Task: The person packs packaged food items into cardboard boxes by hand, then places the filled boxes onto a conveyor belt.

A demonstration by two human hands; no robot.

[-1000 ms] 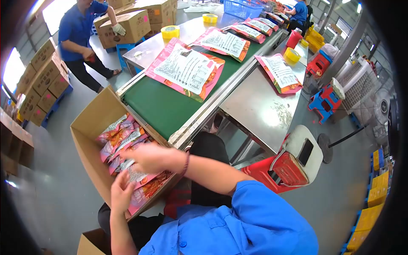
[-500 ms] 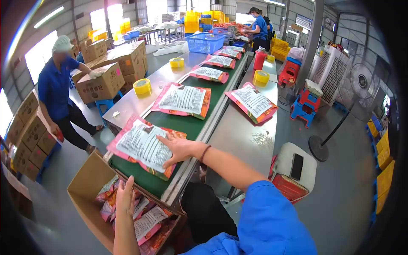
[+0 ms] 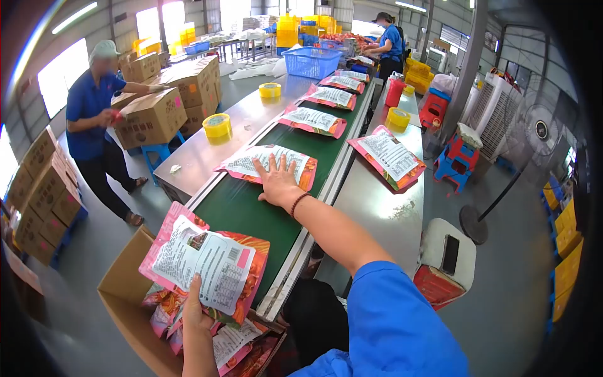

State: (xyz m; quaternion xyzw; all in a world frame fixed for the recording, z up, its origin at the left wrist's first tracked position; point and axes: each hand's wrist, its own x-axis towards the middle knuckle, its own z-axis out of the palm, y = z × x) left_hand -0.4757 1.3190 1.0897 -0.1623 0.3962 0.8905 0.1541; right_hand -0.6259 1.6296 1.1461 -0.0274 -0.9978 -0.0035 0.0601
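A pink and red food pouch [image 3: 210, 267] is held in my left hand [image 3: 196, 308], thumb on its printed face, above an open carton [image 3: 122, 276] with several pouches inside. My right hand [image 3: 279, 182] lies with fingers spread on another pouch [image 3: 251, 162] on the green conveyor belt [image 3: 276, 220]. Farther up the belt lie several more pouches, the nearest of them [image 3: 312, 119] flat with its printed label up. One pouch [image 3: 388, 157] rests on the metal side table [image 3: 377, 217] to the right.
Yellow tape rolls [image 3: 217, 127] and a blue basket [image 3: 312, 63] stand along the belt. A co-worker [image 3: 94, 119] is beside cartons [image 3: 151, 119] at left; another person [image 3: 391, 47] works at the back. Right are a phone on a seat [image 3: 447, 257], stools [image 3: 453, 160] and a fan [image 3: 539, 129].
The nearest pouch has left the belt and is now in my left hand over the carton. My right hand has moved up the belt onto the following pouch. The co-worker at left has raised an arm.
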